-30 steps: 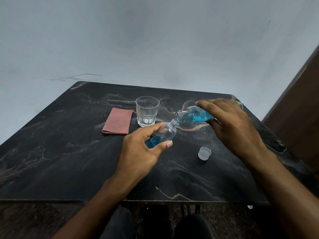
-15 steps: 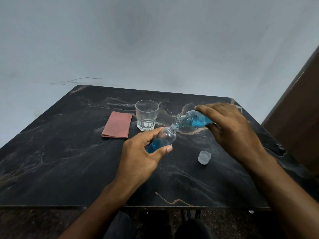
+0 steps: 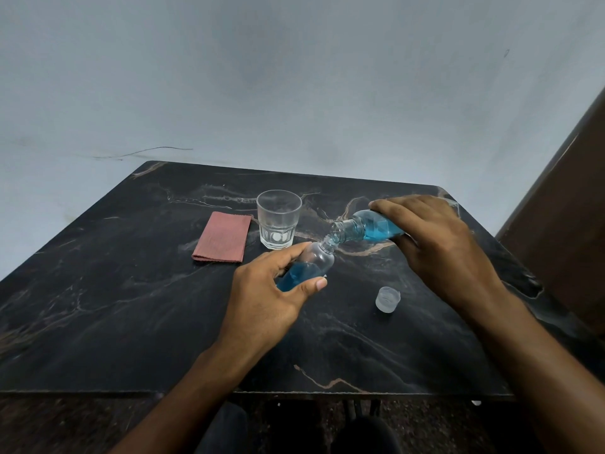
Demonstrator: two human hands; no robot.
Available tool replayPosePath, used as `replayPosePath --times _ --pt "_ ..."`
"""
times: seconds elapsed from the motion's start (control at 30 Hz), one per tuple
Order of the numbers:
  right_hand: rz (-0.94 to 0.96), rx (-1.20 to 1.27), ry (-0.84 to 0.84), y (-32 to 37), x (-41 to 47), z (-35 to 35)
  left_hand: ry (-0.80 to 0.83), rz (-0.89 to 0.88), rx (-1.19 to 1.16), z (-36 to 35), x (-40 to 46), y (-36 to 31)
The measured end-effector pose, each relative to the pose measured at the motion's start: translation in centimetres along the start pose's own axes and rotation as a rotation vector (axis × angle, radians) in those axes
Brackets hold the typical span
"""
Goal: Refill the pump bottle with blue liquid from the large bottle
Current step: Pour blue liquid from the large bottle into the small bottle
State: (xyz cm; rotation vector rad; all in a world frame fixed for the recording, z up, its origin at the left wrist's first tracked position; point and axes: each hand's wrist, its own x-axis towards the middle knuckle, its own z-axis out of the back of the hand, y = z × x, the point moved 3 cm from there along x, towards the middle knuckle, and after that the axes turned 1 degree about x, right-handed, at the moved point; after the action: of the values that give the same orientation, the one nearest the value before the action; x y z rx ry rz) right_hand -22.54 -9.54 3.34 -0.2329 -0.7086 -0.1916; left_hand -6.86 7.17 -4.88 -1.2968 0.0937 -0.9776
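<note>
Head view: left hand (image 3: 262,299) grip wraps the tilted pump bottle (image 3: 309,265) above the counter (image 3: 131,306). Right hand (image 3: 435,244) grip holds the large bottle (image 3: 366,228) tipped, mouth at the pump bottle's neck. Cap (image 3: 387,299) lies near.

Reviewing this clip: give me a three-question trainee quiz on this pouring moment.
1. Which hand grips the large bottle?
2. True or false: the glass holds blue liquid.
3. What lies on the table between the forearms: A) cloth B) cap C) a spoon?

Key:
1. The right hand; the left hand holds the pump bottle.
2. False, it looks empty.
3. B.
</note>
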Motion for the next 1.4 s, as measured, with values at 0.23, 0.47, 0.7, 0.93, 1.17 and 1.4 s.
replayPosePath --times 0.23,0.47,0.7,0.93,1.17,1.4 --pt "0.003 0.004 -0.002 0.01 0.06 0.09 0.002 -0.005 0.008 0.01 0.02 -0.16" --pt "0.003 -0.005 -0.001 -0.15 0.09 0.20 0.015 -0.012 -0.009 -0.19 0.11 -0.22" --pt "0.013 -0.014 -0.010 -0.11 0.12 0.24 0.008 -0.015 -0.005 -0.11 0.08 -0.32" --pt "0.017 -0.007 -0.011 -0.18 0.17 0.10 0.011 -0.023 -0.006 -0.03 0.05 -0.30" --pt "0.022 0.004 -0.011 -0.24 0.11 0.13 0.015 -0.038 -0.003 -0.02 0.07 -0.43" --pt "0.022 -0.003 -0.005 -0.15 0.18 0.26 0.015 -0.042 0.002 0.04 0.04 -0.46"
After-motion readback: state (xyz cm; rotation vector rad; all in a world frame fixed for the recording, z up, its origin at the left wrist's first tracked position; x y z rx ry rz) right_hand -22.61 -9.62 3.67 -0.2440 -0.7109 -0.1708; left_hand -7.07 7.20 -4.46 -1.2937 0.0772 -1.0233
